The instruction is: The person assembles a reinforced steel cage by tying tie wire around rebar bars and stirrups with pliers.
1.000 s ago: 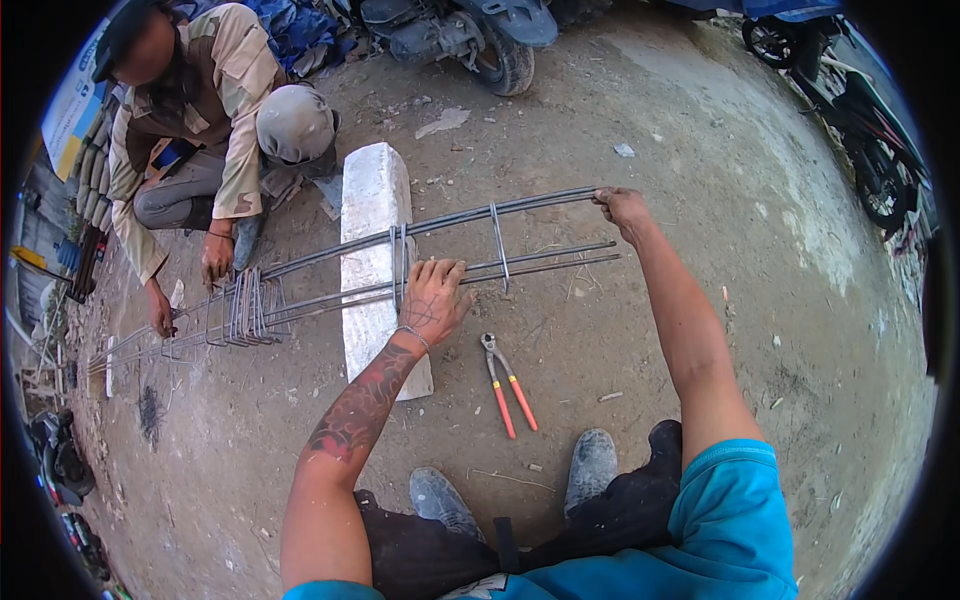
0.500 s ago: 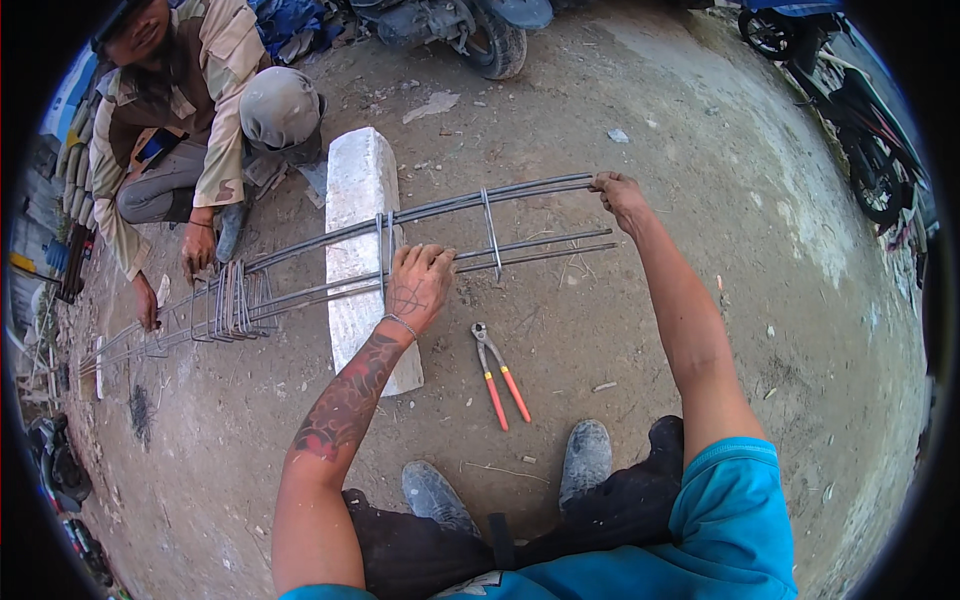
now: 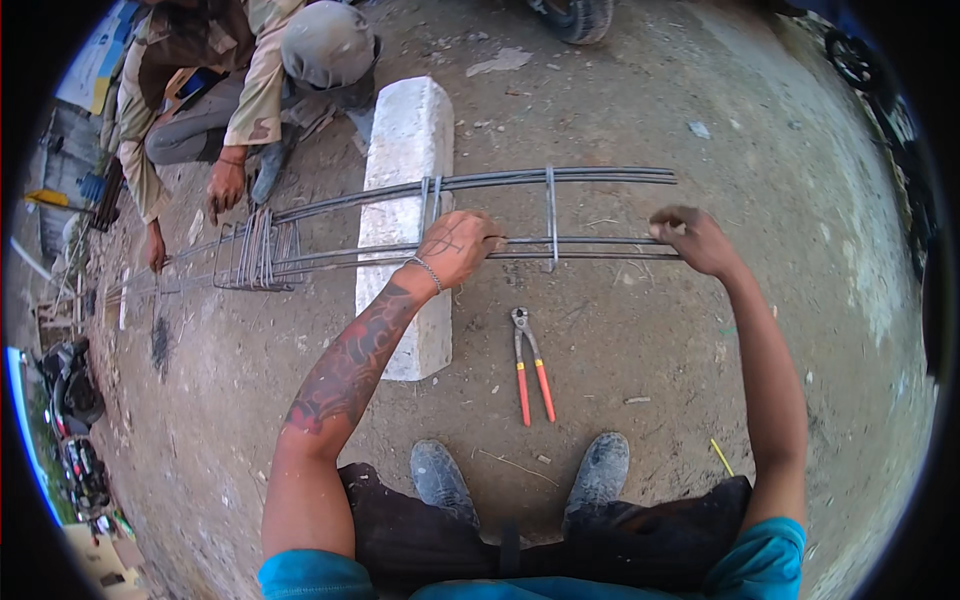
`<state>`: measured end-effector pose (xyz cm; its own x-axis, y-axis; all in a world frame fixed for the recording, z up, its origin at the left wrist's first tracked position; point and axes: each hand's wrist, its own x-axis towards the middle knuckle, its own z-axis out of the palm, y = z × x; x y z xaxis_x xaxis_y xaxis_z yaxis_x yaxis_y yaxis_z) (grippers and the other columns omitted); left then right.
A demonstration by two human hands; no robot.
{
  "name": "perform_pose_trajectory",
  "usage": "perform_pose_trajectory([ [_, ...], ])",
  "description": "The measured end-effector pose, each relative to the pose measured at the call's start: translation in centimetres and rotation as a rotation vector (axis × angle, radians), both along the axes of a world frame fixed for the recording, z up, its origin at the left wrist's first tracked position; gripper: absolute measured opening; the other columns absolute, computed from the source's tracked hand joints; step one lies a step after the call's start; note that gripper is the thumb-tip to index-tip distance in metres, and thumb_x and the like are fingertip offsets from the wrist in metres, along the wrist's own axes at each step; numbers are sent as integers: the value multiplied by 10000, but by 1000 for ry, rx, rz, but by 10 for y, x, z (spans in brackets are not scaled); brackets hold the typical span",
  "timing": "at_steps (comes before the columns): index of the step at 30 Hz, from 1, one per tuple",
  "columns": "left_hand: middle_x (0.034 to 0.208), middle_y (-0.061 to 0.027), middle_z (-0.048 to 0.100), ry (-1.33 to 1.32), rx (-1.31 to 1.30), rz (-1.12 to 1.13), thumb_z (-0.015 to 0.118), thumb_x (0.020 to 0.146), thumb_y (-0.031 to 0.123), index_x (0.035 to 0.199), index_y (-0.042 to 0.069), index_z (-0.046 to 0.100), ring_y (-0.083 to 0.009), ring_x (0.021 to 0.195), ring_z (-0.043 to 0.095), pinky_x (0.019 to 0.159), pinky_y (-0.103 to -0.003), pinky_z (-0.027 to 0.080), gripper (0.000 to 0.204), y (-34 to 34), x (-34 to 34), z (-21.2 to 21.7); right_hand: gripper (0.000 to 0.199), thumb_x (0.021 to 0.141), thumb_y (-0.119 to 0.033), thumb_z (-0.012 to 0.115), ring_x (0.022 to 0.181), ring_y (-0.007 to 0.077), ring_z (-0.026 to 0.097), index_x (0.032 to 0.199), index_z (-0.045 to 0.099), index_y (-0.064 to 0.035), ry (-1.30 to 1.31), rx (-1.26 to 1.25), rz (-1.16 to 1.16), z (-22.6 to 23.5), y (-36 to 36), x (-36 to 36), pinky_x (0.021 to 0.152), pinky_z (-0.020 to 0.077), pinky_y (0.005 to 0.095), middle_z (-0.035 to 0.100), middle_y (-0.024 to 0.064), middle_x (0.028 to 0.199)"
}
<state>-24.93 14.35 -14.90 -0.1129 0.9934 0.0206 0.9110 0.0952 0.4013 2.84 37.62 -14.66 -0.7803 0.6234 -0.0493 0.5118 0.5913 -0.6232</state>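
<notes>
Long steel rebar rods (image 3: 610, 177) run left to right in an upper and a lower pair, with wire stirrups (image 3: 551, 215) around them. My left hand (image 3: 455, 248) is closed round the lower rods, just right of the white block. My right hand (image 3: 697, 240) has its fingers curled at the right ends of the lower rods, pinching them; the fingertips are partly hidden. Several stirrups (image 3: 262, 255) are bunched farther left on the rods. Red-handled pincers (image 3: 530, 365) lie on the ground below the rods.
A long white block (image 3: 405, 330) lies under the rods. A co-worker (image 3: 195, 120) squats at the far left, both hands near the rods. A grey rounded item (image 3: 328, 45) is beside them. A motorbike wheel (image 3: 578, 18) stands at the back. My boots (image 3: 598, 470) are close below the pincers.
My right hand has gone from the upper rods' ends down to the lower rods' ends. My left hand stays on the lower rods. The view has shifted, so everything sits differently in it.
</notes>
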Motion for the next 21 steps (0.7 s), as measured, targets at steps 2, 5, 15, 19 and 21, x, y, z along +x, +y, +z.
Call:
perform_pose_trajectory([
  [2,891,-158,649,22,64,-36,589,836,154,948,2,669,-328,919,583,817,-407,452,205,-1,-1,-3,318,832,-303,636,760,280,608,947,656,-7,-20,-100,134,16,-6,-1,717,469,374,663,161,859],
  [5,916,-132,639,-5,61,-20,625,812,139,916,6,668,-302,924,568,838,-394,445,175,0,6,-7,296,818,-269,640,739,285,599,932,659,4,-157,-154,278,20,0,-4,689,457,378,647,182,822],
  [15,918,-71,561,421,373,-23,600,725,89,926,48,630,-224,902,545,840,-373,431,207,-23,37,-15,208,723,-161,712,742,267,536,811,644,14,-134,-4,231,19,-3,-9,693,423,377,573,143,742],
  [19,937,-81,561,455,305,-53,592,719,87,936,26,620,-226,952,539,862,-375,431,228,-22,38,-17,195,721,-149,717,760,258,540,795,644,16,-184,-17,192,20,-4,-11,698,426,371,582,142,776],
  [21,954,-85,554,476,338,-52,594,718,91,941,25,618,-233,972,531,869,-377,428,233,-23,38,-20,206,721,-149,723,767,252,545,826,647,11,-206,-90,194,22,-2,-12,701,429,368,590,139,792],
])
